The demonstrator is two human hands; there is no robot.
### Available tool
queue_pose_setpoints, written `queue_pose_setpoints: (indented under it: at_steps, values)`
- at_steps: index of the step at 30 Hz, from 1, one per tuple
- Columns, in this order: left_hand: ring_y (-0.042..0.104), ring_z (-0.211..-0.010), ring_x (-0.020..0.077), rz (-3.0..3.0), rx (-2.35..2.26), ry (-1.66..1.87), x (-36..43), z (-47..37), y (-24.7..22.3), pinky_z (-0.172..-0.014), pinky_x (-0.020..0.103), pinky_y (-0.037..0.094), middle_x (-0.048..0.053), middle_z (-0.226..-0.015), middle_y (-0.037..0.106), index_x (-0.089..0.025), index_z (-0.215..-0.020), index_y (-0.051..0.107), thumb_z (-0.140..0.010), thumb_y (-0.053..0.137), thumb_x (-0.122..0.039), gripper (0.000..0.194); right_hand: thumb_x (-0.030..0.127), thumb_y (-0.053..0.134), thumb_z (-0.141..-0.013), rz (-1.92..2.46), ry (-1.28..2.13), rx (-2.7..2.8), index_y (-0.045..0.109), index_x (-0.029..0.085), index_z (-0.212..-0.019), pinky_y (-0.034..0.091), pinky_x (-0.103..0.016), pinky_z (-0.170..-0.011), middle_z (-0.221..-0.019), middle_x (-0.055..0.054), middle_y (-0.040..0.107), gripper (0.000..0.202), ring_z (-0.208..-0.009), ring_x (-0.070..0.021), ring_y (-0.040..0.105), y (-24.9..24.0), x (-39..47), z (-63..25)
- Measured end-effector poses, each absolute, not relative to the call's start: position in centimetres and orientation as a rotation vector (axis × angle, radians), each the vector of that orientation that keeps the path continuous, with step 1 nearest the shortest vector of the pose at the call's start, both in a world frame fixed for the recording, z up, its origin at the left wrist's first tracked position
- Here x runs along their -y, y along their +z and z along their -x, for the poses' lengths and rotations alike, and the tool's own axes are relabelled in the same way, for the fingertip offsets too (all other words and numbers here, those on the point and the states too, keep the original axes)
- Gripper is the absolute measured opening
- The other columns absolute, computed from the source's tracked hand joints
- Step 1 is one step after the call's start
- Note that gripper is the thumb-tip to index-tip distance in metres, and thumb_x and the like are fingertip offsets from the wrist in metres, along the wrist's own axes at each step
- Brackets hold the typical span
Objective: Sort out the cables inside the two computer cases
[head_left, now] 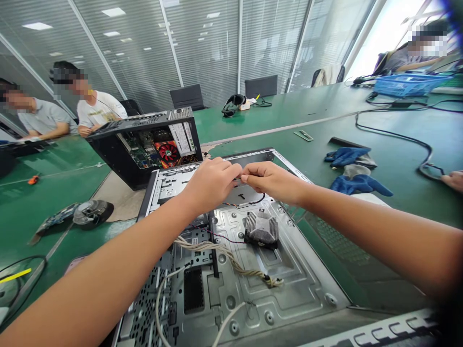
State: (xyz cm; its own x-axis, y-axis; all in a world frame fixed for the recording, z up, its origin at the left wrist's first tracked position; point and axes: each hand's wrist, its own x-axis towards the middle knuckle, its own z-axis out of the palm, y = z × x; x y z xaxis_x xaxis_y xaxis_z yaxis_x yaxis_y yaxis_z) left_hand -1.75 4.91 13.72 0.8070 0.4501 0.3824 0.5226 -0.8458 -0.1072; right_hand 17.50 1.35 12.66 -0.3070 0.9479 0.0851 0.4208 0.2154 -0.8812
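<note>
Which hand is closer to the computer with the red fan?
Left. The left hand is to the right of that computer; the right hand is even farther right.

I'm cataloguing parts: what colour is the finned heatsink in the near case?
The heatsink is silver-grey on top, best seen in the head view.

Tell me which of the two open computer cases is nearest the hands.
The foreground case, lying flat beneath the left hand and right hand; the other case stands on edge farther back, with a red fan inside.
</note>
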Motion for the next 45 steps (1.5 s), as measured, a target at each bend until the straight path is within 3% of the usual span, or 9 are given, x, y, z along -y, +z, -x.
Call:
queue_pose_setpoints:
  at_steps: [6,18,22,26,37,45]
  values:
    - [0.051,-0.087,0.0219,2.654,0.74,-0.547,-4.45,1.56,13.97,-0.076,0.036,0.034,0.006,-0.086,0.066,-0.019,-0.088,0.062,-0.097,0.042,-0.026,0.023,0.026,0.052,-0.087,1.268,1.18,1.718,0.055,0.019,-0.075,0.025,-0.028,-0.05,-0.057,0.003,0.04,0.015,-0.052,-0.0107,0.034,12.35,-1.33,-17.57]
    - [0.051,-0.063,0.0126,3.179,1.344,-0.702,-4.82,1.16,14.44,-0.061,0.028,0.035,0.001,-0.069,0.063,-0.016,-0.075,0.062,-0.088,0.047,-0.027,0.022,0.029,0.052,-0.087,1.345,0.616,2.019,0.058,0.017,-0.074,0.029,-0.029,-0.059,-0.061,0.003,0.044,0.018,-0.06,-0.0115,0.036,12.86,-1.02,-17.22]
    - [0.049,-0.065,0.0137,3.108,1.21,-0.748,-5.02,1.42,14.23,-0.062,0.029,0.035,0.001,-0.068,0.061,-0.017,-0.076,0.061,-0.088,0.048,-0.027,0.02,0.027,0.051,-0.086,1.321,0.651,1.988,0.059,0.017,-0.081,0.031,-0.029,-0.06,-0.067,0.001,0.052,0.014,-0.061,-0.012,0.041,12.5,-1.22,-17.23]
    - [0.049,-0.07,0.0163,3.031,1.058,-0.727,-5.18,1.48,14.02,-0.069,0.031,0.036,0.003,-0.071,0.062,-0.018,-0.077,0.062,-0.088,0.048,-0.028,0.02,0.027,0.053,-0.084,1.331,0.685,1.959,0.058,0.017,-0.079,0.03,-0.029,-0.058,-0.064,0.002,0.05,0.012,-0.06,-0.0115,0.039,12.44,-1.3,-17.3]
    - [0.047,-0.058,0.0116,3.43,1.586,-0.694,-5.12,1.2,14.44,-0.058,0.027,0.035,0.0,-0.064,0.058,-0.017,-0.066,0.055,-0.084,0.045,-0.026,0.022,0.024,0.057,-0.083,1.324,0.548,1.998,0.06,0.016,-0.075,0.032,-0.029,-0.06,-0.064,0.001,0.053,0.011,-0.06,-0.0115,0.041,12.87,-0.82,-16.95]
    - [0.048,-0.063,0.0132,3.175,1.226,-0.754,-4.94,1.43,14.14,-0.061,0.029,0.034,0.001,-0.066,0.059,-0.018,-0.071,0.056,-0.087,0.046,-0.026,0.021,0.027,0.055,-0.084,1.29,0.685,1.998,0.061,0.017,-0.078,0.029,-0.029,-0.059,-0.063,0.003,0.046,0.014,-0.059,-0.0108,0.036,12.56,-1.31,-17.36]
